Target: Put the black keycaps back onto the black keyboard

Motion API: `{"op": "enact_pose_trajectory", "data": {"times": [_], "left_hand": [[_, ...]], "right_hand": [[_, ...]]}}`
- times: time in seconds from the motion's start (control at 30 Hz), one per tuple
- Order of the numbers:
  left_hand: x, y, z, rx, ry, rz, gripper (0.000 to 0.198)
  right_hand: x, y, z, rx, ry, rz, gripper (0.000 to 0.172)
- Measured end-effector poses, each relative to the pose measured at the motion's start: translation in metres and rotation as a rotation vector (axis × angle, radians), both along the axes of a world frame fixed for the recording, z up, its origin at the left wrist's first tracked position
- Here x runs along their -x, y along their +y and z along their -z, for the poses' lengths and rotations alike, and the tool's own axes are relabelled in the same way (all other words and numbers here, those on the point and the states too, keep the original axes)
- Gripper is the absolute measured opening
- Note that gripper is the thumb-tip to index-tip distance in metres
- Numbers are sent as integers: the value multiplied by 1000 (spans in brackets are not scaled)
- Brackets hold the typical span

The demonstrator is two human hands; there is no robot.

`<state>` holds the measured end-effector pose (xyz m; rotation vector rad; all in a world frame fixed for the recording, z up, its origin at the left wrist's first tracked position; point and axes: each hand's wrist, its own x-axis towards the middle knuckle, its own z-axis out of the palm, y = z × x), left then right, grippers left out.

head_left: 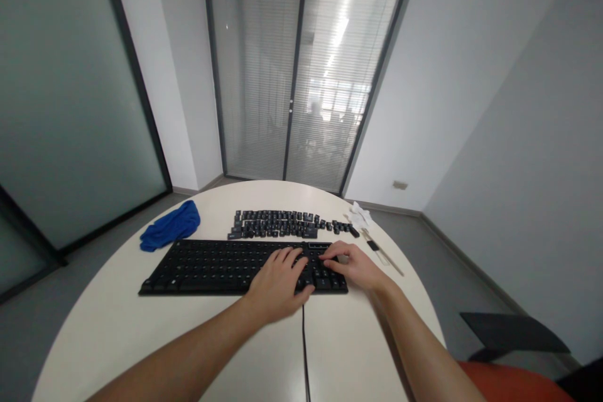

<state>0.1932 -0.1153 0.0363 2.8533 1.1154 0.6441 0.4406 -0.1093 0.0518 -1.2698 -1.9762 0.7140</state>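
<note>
A black keyboard (207, 269) lies on the table, most of its key positions bare of keycaps; some keycaps sit at its right end. My left hand (279, 282) rests over the right half of the keyboard, fingers spread and thumb apart. Over the number pad, my right hand (354, 264) has thumb and forefinger brought close together in a pinch. Whatever is between those fingertips is too small to make out. Behind the keyboard, loose black keycaps (273, 224) are laid out in rows. A cable (304, 345) runs from the keyboard toward me.
The round cream table (141, 333) has a blue cloth (172, 225) at its left. On the right are a crumpled white tissue (360, 215), a thin stick (393, 264) and a small wire tool (377, 250). A dark chair part (513, 331) stands beyond the right edge.
</note>
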Motion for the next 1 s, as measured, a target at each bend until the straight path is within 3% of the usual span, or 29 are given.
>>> {"op": "enact_pose_trajectory", "data": {"times": [0.57,0.8,0.9,1.0], "left_hand": [[-1,0,0,-14,1,-2,49],[0,-1,-2,4,8,-2,50],[0,-1,-2,1,2,-3,50],[-1,-1,-2,-5,7,-4,49]], "right_hand": [[3,0,-3,-38,-28,-52,17],[5,1,-1,-45,-49,35,20],[2,3,6,-73,32,38,37],[-1,4,12,33,131,62,56]]}}
